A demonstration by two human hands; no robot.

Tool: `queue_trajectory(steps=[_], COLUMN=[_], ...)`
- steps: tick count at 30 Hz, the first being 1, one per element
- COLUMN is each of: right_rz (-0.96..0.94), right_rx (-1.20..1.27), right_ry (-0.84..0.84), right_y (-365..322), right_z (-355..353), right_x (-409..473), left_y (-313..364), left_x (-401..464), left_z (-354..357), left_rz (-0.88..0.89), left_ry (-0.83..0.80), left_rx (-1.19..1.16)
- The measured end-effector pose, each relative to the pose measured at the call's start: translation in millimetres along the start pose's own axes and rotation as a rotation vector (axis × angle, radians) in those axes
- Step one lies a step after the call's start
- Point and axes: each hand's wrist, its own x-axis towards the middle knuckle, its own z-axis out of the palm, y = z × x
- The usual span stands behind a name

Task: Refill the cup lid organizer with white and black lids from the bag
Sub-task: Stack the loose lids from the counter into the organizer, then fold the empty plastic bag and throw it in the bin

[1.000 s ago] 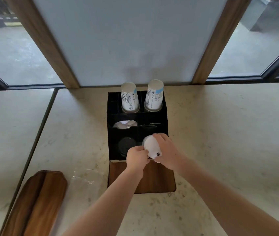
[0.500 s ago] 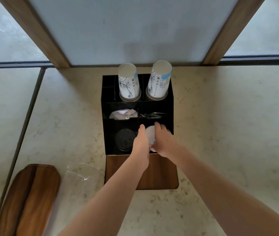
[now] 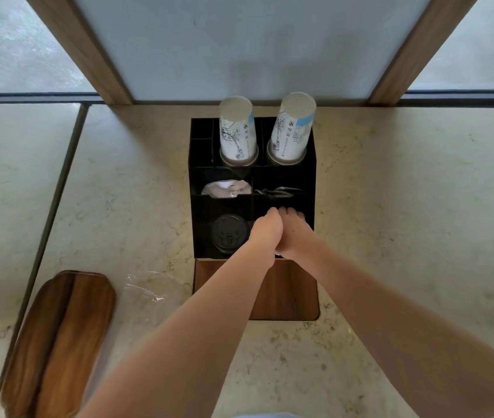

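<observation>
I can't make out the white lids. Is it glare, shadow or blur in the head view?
Head view: sharp, even daylight, no glare. The left hand and right hand cover the front-right slot of the black organizer, whose dark interior hides detail; the black lids read clearly.

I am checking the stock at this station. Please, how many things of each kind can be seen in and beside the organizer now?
Paper cup stacks: 2
Black lid stacks: 1
Wooden boards: 1
Clear plastic bags: 1
Total: 5
White lids cannot be counted; both hands cover that compartment.
</observation>
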Motion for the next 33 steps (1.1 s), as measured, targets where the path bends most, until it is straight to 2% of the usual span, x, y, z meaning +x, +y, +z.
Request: queue_trajectory(steps=[2, 6, 8, 10, 12, 16, 19, 21, 24, 27, 30, 33], right_rz=[0.005, 0.02, 0.074, 0.072, -0.044, -0.21, -0.22, -0.217, -0.151, 0.083, 0.39, 0.444], right_rx=[-0.047, 0.019, 0.282, 0.564, 0.751, 0.886, 0.845, 0.807, 0.82, 0.99, 1.202, 1.199], right_ry=[-0.011, 0.071, 0.223, 0.383, 0.434, 0.233, -0.045, -0.147, -0.168, -0.233, -0.46, -0.507], right_y=[-0.3, -3.4, -9.2, -23.5, -46.4, -102.9, -143.2, -166.0, -193.9, -215.3, -232.2, -247.4], right_z=[-4.6, -11.6, -12.8, -11.4, -7.5, 8.1, 26.0, 36.2, 44.9, 44.6, 38.9, 44.3], right_x=[-0.1, -17.5, -38.8, -67.5, -98.6, -145.7, -160.3, -162.3, -156.1, -140.6, -127.0, -120.7], left_y=[5.1, -14.8, -35.3, -64.0, -95.5, -161.4, -203.9, -227.2, -252.4, -276.1, -303.1, -326.7], left_x=[-11.1, -45.6, -75.1, -94.3, -104.7, -114.7, -125.4, -132.5, -145.0, -155.3, -156.6, -149.0], left_z=[-5.0, -29.9, -52.8, -82.2, -116.1, -182.3, -224.5, -250.9, -288.5, -312.6, -326.6, -337.3], left_rz=[0.023, 0.245, 0.424, 0.469, 0.457, 0.283, 0.202, 0.176, 0.103, 0.03, -0.131, -0.264], left_ry=[0.031, 0.047, 0.1, 0.134, 0.153, 0.322, 0.458, 0.6, 0.896, 1.102, 1.007, 0.823], left_rx=[0.039, -0.036, 0.04, 0.002, -0.082, -0.268, -0.315, -0.352, -0.451, -0.585, -0.728, -0.801])
